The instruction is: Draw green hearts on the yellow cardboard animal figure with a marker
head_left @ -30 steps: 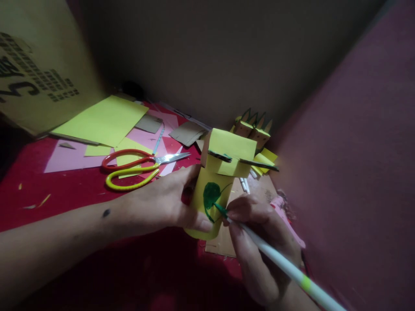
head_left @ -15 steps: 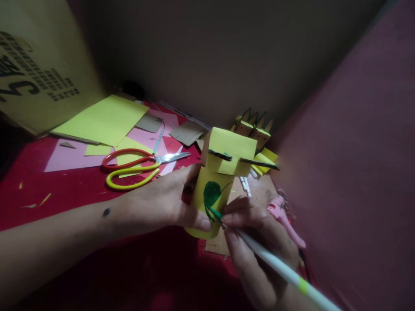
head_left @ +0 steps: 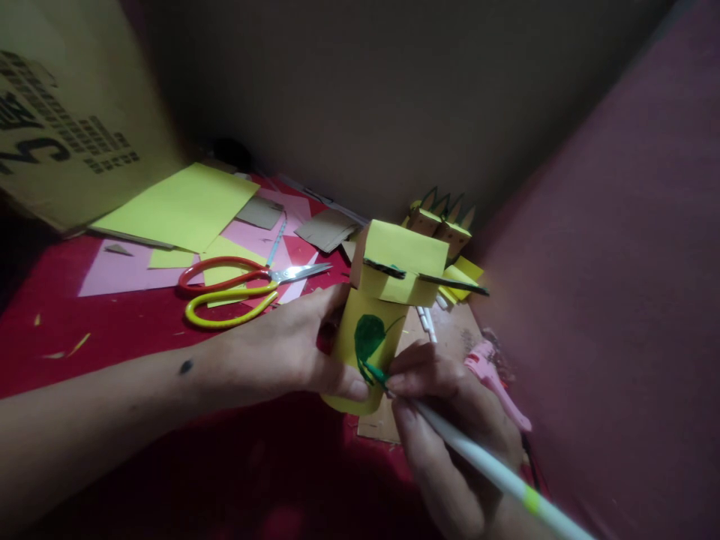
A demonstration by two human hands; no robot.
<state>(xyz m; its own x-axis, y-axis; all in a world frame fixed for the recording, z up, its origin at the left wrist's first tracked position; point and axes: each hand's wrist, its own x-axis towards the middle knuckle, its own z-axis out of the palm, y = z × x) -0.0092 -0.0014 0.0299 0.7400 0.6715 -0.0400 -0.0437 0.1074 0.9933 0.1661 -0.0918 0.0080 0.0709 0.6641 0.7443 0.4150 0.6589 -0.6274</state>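
My left hand [head_left: 304, 352] is wrapped round the lower side of a yellow paper figure [head_left: 388, 319], its thumb lying across the front near the base. The figure has a tube body and a box-shaped top with dark-edged strips sticking out. A green painted leaf-like shape [head_left: 370, 335] with a thin curved line marks the tube. Pinched in my right hand [head_left: 450, 427] is a white-handled paintbrush [head_left: 478, 454] with a green tip, which touches the tube below the green shape. The far fingers of my left hand are hidden behind the tube.
Scissors [head_left: 230, 300] with red and yellow handles lie left of the figure, by yellow paper [head_left: 185, 206] and cardboard scraps [head_left: 325, 229]. A pink glue gun [head_left: 498, 382] lies at right. Behind stand small box figures [head_left: 439, 223]; a large carton [head_left: 84, 97] stands at left.
The brush tip has shifted very slightly beside the green stem on the tube. Both hands keep their hold, and the whole view has moved a little.
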